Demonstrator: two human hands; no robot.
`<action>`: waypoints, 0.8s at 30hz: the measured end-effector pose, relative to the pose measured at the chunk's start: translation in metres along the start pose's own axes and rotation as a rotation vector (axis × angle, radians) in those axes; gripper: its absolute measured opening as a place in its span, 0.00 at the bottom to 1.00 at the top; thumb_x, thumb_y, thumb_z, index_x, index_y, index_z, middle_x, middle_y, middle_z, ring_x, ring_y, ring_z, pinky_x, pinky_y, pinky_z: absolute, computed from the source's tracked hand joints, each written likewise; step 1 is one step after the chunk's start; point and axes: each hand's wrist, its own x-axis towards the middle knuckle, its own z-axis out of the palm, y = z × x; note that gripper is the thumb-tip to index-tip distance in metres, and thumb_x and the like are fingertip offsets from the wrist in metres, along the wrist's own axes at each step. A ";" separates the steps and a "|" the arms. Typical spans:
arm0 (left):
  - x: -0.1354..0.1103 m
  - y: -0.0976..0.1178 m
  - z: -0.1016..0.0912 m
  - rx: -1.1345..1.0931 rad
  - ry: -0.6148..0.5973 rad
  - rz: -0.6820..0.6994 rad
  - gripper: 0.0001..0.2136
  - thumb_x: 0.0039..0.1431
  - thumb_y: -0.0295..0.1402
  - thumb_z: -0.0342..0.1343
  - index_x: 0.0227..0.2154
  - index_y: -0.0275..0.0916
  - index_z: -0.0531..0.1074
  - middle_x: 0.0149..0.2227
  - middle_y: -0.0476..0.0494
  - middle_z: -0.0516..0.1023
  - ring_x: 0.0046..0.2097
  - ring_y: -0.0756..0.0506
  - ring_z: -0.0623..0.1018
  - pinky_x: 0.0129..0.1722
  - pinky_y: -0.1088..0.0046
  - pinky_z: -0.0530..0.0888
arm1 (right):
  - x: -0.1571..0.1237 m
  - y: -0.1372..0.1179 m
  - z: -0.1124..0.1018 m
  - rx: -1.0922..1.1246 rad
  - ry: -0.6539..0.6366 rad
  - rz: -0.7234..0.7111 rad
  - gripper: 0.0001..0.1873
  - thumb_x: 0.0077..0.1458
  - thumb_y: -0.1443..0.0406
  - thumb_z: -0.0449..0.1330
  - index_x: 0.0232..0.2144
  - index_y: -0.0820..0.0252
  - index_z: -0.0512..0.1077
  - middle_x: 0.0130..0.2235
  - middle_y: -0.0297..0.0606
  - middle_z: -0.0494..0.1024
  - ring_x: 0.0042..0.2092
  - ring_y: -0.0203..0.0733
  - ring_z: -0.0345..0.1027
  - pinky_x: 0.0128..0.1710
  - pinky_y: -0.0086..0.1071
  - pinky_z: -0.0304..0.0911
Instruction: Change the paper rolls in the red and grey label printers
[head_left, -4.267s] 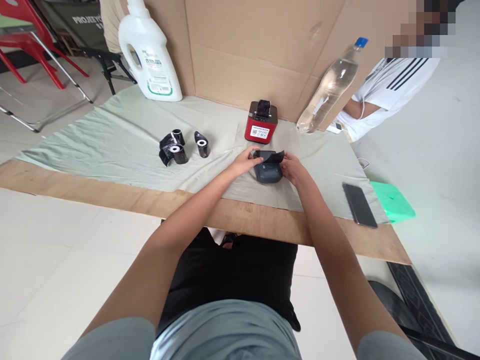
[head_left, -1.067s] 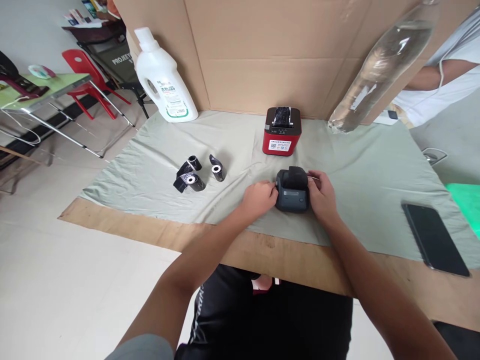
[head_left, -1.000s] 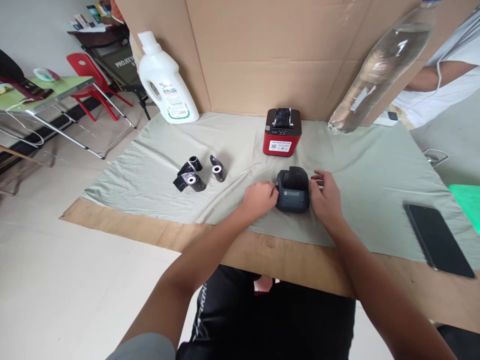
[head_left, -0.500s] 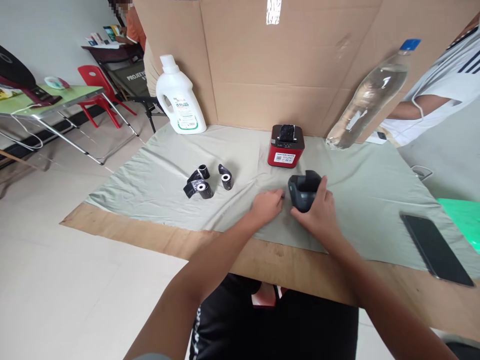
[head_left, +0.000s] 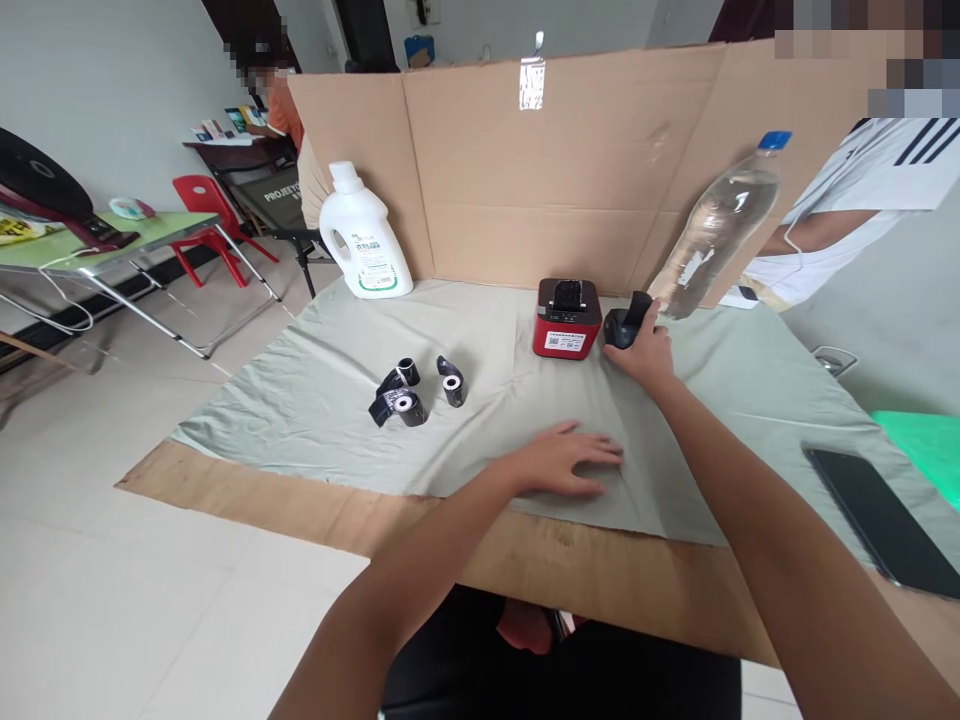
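Observation:
My right hand [head_left: 646,350] is closed around a small black device [head_left: 621,326] with a raised flap, just right of a red and black boxy printer [head_left: 565,340]. Part of the device is covered by my fingers, and its exact kind does not show. My left hand [head_left: 564,458] lies palm down on the cloth in front of the printer, fingers spread, holding nothing. A dark strip sticks up from the printer's top. Off to the left, black rolls with white cores and loose ends [head_left: 453,388] rest on the cloth.
A cardboard screen [head_left: 540,180] stands behind the cloth-covered table [head_left: 300,420]. A white detergent bottle [head_left: 369,245] and a clear bottle with a blue cap [head_left: 720,235] lean against it. A phone [head_left: 877,510] lies at right. Other people are beyond the screen.
My right hand has carried the black device away from me, to beside the printer. My left hand has gone from closed to spread on the cloth. The view has tilted up.

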 end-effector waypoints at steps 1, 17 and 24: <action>-0.001 0.000 -0.003 -0.124 0.044 0.021 0.24 0.69 0.45 0.56 0.65 0.52 0.69 0.71 0.49 0.68 0.73 0.42 0.65 0.77 0.55 0.51 | -0.002 -0.001 0.001 -0.007 -0.011 0.022 0.70 0.36 0.52 0.72 0.75 0.68 0.46 0.62 0.69 0.64 0.60 0.79 0.62 0.58 0.72 0.56; 0.088 -0.067 -0.109 -0.622 0.947 -0.260 0.38 0.44 0.22 0.51 0.64 0.37 0.68 0.59 0.41 0.80 0.60 0.40 0.78 0.63 0.60 0.74 | -0.016 -0.062 0.031 0.701 -0.157 -0.223 0.58 0.45 0.48 0.70 0.71 0.64 0.52 0.68 0.58 0.67 0.67 0.56 0.65 0.70 0.54 0.58; 0.019 -0.027 -0.066 -0.595 0.798 -0.027 0.43 0.48 0.25 0.56 0.71 0.41 0.59 0.74 0.41 0.62 0.76 0.37 0.60 0.74 0.58 0.60 | -0.099 -0.067 -0.022 0.624 -0.045 -0.315 0.51 0.50 0.54 0.68 0.71 0.59 0.53 0.72 0.54 0.62 0.72 0.59 0.57 0.73 0.56 0.51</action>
